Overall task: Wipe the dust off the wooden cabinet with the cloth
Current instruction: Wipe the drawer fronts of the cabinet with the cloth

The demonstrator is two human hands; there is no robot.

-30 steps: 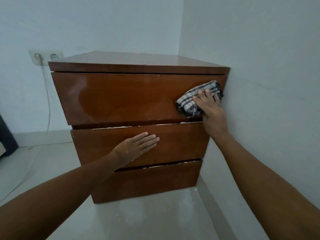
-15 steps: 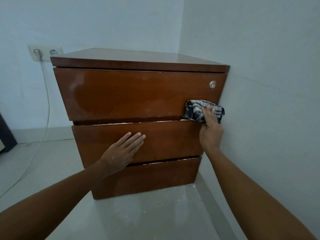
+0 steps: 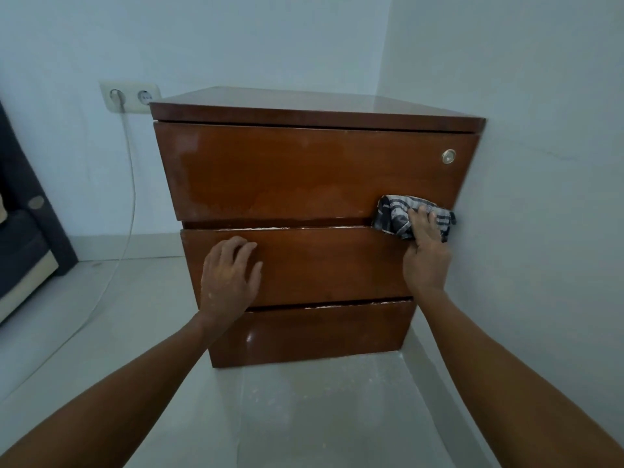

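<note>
Wooden and reddish-brown, a three-drawer cabinet (image 3: 314,170) stands in the corner of a pale-walled room, its right side close against the wall. A person's right hand (image 3: 426,251) presses a bunched dark-and-white plaid cloth (image 3: 395,216) against the lower right corner of the top drawer front (image 3: 304,177), at the gap above the middle drawer (image 3: 324,265); the fingers curl over the cloth and grip it. The left hand (image 3: 229,275) rests on the left part of the middle drawer front, fingers slightly bent with the tips touching the wood and holding nothing. A round metal lock (image 3: 448,156) sits near the upper right corner of the top drawer. Pale, hazy patches mark the left side and lower band of the top drawer front. The bottom drawer (image 3: 314,336) sits just above a light tiled floor (image 3: 304,417). On the wall to the left of the cabinet, a white double socket (image 3: 130,96) has a plug in its left outlet, and a white cable (image 3: 130,184) hangs from it down toward the floor. Dark upholstered furniture (image 3: 23,238) shows at the left edge.
</note>
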